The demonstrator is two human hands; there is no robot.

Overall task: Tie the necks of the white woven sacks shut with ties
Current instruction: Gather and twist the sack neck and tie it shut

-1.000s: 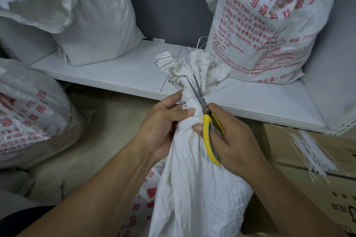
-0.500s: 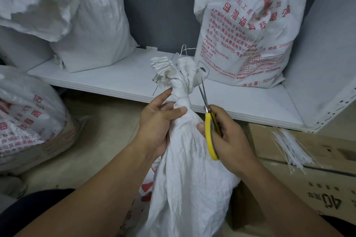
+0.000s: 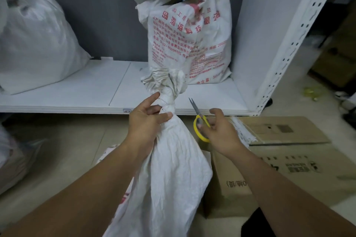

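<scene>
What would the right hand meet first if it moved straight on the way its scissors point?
Beyond the scissors, probably the printed sack on the shelf, beside the tied neck; depth unclear.

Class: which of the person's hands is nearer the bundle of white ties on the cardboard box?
Right. The right hand, holding the scissors, is just left of the ties; the left hand grips the sack neck farther left.
</scene>
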